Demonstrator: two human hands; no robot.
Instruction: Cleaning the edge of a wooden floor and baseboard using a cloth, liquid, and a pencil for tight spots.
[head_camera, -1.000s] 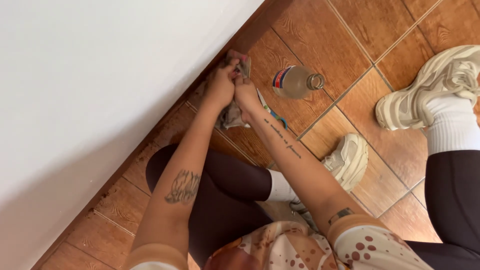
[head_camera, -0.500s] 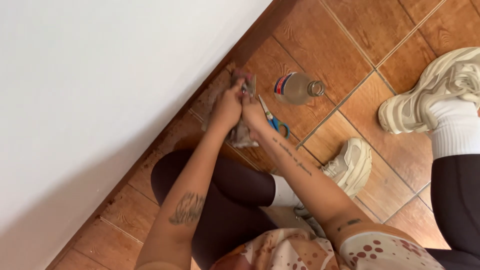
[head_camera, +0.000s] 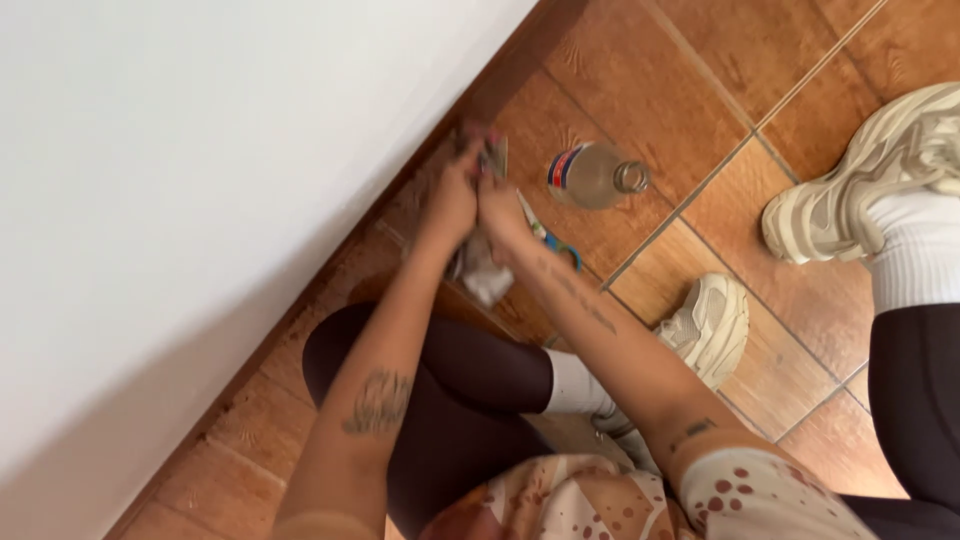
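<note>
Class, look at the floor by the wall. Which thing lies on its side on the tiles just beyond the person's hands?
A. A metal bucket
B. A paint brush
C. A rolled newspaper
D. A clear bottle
D. A clear bottle lies on its side on the brown tiles, just past the right hand and left hand, near the scissors.

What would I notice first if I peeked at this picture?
Two hands, the left hand and the right hand, pressed together on a crumpled grey cloth down by the white wall. Just beside them on the brown tiles lie a clear bottle and blue-handled scissors.
</note>
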